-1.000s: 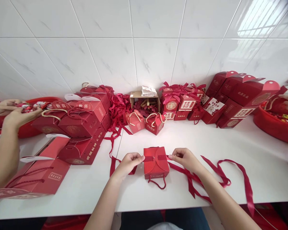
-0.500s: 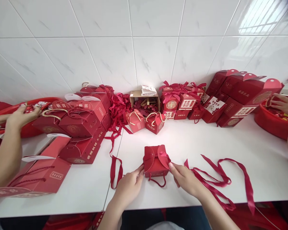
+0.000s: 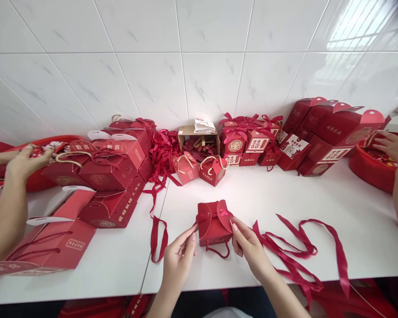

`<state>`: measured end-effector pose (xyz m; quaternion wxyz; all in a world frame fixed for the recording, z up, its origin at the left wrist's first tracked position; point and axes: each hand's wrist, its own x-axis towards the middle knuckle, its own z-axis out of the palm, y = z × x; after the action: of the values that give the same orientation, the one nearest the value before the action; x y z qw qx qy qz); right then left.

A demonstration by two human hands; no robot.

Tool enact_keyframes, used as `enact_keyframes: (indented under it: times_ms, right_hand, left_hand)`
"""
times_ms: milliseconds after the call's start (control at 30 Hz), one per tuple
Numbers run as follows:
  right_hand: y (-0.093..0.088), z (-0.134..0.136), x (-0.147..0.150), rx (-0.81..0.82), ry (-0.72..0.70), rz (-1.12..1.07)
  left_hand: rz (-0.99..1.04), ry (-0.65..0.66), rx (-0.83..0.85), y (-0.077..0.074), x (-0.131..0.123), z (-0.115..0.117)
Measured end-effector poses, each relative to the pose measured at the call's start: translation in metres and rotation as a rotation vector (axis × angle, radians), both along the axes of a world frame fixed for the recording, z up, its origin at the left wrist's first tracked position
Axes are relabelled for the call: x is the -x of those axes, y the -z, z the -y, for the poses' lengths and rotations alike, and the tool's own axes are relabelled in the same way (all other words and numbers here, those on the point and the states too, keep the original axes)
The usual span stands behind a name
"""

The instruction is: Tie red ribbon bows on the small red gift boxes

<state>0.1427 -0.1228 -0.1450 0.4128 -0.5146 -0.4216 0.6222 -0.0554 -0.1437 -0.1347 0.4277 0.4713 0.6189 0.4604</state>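
Note:
A small red gift box with overlapping rounded flaps stands on the white table in front of me, its red cord handle hanging down the near side. Red ribbon shows at the flaps and at both sides of the box. My left hand is closed at the left side, thumb and fingers pinching what looks like the ribbon there. On the opposite side, my right hand pinches the ribbon by the right edge. The fingers partly hide what they grip. Loose red ribbons lie to the right.
Red boxes are stacked at left, and more at right. Ribbon-tied boxes, a cardboard box and a ribbon heap line the wall. Other people's hands reach over red basins on both sides.
My left hand has turned and drawn its fingers into a pinch at the box's left side. My right hand has shifted slightly up along the right edge. The box stays in place.

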Motion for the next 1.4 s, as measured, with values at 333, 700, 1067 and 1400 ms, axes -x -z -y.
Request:
enact_keyframes:
  times_ms: [333, 700, 1067, 1400]
  right_hand:
    - [-0.005, 0.006, 0.01, -0.019, 0.007, 0.009]
    - [0.007, -0.003, 0.002, -0.029, 0.398, -0.345]
    - [0.013, -0.006, 0.003, -0.052, 0.325, -0.354]
    - [0.012, -0.009, 0.015, 0.037, 0.348, -0.57]
  left_hand:
    - [0.268, -0.092, 0.119, 0.0, -0.023, -0.001]
    - [1.055, -0.201, 0.296, 0.004, 0.008, -0.026]
    - [0.094, 0.484, 0.355, -0.024, 0.009, 0.015]
    - [-0.093, 0.197, 0.168, 0.0, 0.011, -0.02]
